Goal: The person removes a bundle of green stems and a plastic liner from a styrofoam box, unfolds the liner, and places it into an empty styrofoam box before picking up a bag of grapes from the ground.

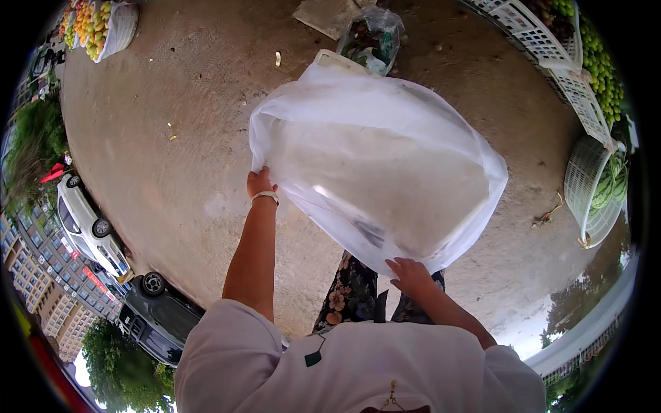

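Observation:
A large, thin, translucent white plastic bag (341, 98) spreads wide in front of me, its mouth facing up. My left hand (261, 184), with a pale bracelet at the wrist, grips the left edge of the film. At the near edge, close to my legs, my right hand (414, 280) has its fingers on the rim and appears to pinch it. A flat beige surface shows inside the bag; whether it is a container's bottom or the ground is hard to tell. Beyond the far rim a pale box edge (338, 61) sticks out.
A clear bag of scraps (373, 44) sits beyond the box edge, near a flat board (325, 16). White crates (537, 36) of grapes and a tipped basket (586, 180) with watermelons stand at right. Fruit baskets (116, 33) are far left. Cars (85, 224) are parked at left.

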Motion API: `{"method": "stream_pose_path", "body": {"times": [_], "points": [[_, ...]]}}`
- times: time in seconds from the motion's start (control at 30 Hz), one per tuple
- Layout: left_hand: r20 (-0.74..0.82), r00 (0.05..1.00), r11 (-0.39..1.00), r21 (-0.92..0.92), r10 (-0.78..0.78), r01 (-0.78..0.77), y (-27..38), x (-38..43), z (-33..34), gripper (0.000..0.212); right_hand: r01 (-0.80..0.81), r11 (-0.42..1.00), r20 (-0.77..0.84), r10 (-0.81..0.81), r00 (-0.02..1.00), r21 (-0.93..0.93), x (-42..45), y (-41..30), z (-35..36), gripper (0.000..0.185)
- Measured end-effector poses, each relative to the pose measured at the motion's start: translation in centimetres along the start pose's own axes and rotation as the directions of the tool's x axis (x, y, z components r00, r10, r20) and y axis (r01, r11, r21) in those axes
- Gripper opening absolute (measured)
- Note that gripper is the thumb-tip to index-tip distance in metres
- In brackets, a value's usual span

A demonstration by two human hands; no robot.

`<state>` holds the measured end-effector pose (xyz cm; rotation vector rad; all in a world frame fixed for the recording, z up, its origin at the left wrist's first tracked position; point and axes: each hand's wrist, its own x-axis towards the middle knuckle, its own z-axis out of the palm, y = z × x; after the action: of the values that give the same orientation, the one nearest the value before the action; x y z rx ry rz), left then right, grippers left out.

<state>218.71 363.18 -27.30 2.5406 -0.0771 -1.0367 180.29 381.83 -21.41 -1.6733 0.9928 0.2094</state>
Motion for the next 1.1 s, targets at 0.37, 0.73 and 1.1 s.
{"method": "stream_pose_path", "body": {"times": [0.37, 0.73, 1.1], "points": [[-0.024, 0.940, 0.906, -0.278, -0.339, 0.320, -4.2, 5.8, -0.9, 0.015, -0.183, 0.982, -0.138, 0.174, 0.975, -0.053, -3.5, 2.5, 0.5, 0.046], [0.356, 0.934, 0.745, -0.626, 0.009, 0.231, -2.3, 6.3, 0.9, 0.028, -0.472, 0.839, -0.269, 0.405, 0.874, -0.270, -2.3, 14.7, -2.3, 0.022], [0.171, 0.967, 0.896, -0.434, 0.187, -0.096, 1.0, 7.1, -0.9, 0.021, 0.223, 0.287, -0.362, 0.785, 0.503, 0.932, -4.1, 16.6, -14.8, 0.040]]}}
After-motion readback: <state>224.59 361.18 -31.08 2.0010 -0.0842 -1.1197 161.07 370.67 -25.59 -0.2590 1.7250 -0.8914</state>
